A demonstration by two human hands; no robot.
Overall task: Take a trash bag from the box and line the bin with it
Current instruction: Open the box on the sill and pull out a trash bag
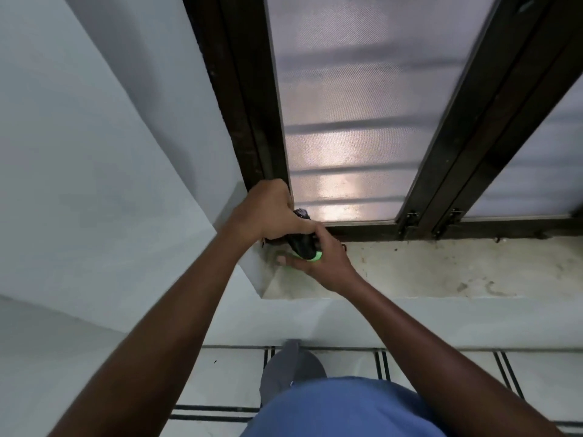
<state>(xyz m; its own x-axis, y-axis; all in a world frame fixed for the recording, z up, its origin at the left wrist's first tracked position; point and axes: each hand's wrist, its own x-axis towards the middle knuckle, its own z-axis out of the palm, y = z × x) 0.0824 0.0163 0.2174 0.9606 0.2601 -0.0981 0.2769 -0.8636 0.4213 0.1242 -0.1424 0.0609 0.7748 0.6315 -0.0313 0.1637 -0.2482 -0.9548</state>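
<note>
A black trash bag roll [302, 242] lies between both hands at the left end of the window sill [441, 269]. My left hand [269, 212] grips the upper part of the black plastic, whose crumpled tip sticks out past the fingers. My right hand [318, 258] curls around the lower end, where a bright green piece [316, 256], the roll's wrapper or box, shows between thumb and fingers. Most of the roll is hidden by the hands. No bin is in view.
A dark-framed window [356, 121] with frosted glass stands right behind the hands. A white wall [94, 152] closes in on the left. Below lie the white tiled floor [220, 380], my blue shirt and one leg.
</note>
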